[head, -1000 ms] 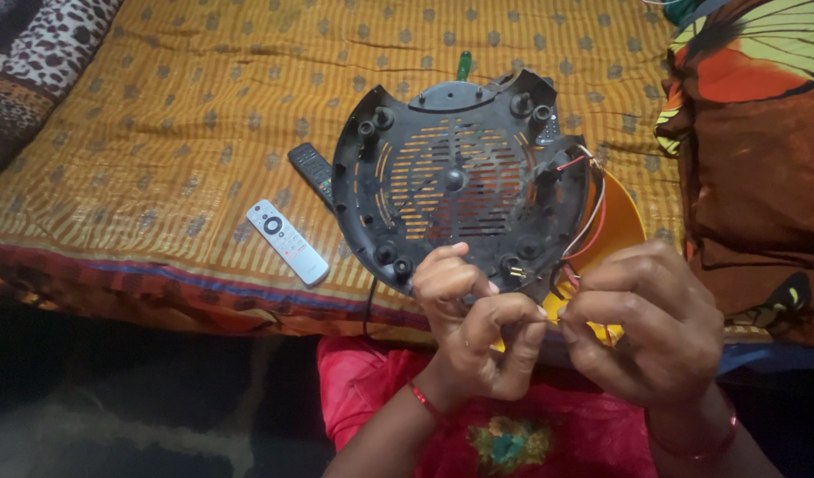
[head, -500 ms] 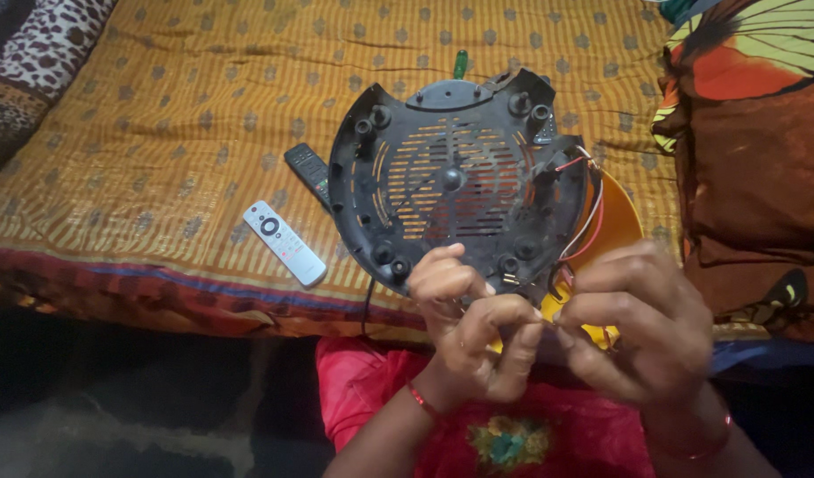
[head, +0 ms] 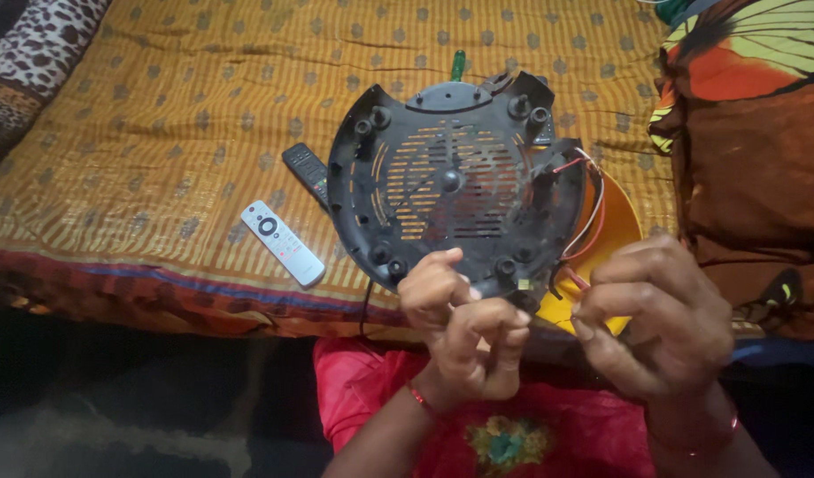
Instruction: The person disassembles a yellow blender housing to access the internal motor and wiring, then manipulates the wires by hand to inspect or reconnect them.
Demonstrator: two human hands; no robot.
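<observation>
Black round plastic base plate [head: 451, 190] w/ vent slots and screw posts sits tilted at the near edge of the bed [head: 159, 106], inner side up, lower rim touching the person's hands. Red and white wires [head: 584, 204] run off its right side, over a yellow-orange part [head: 615, 235] half hidden behind the plate. Left hand [head: 460, 332] curled nearly closed just below the plate's lower rim, thumb up at the rim; can't tell what, if anything, it pinches. Right hand [head: 659, 319] also curled, fingertips pinched on a wire end at the plate's lower right. Left of plate: black remote [head: 305, 170] partly under its edge, white remote [head: 283, 242] near it on the patterned yellow bedspread. Green tool handle [head: 458, 64] pokes out just behind the plate. Orange-brown cushion [head: 752, 159] far right.
</observation>
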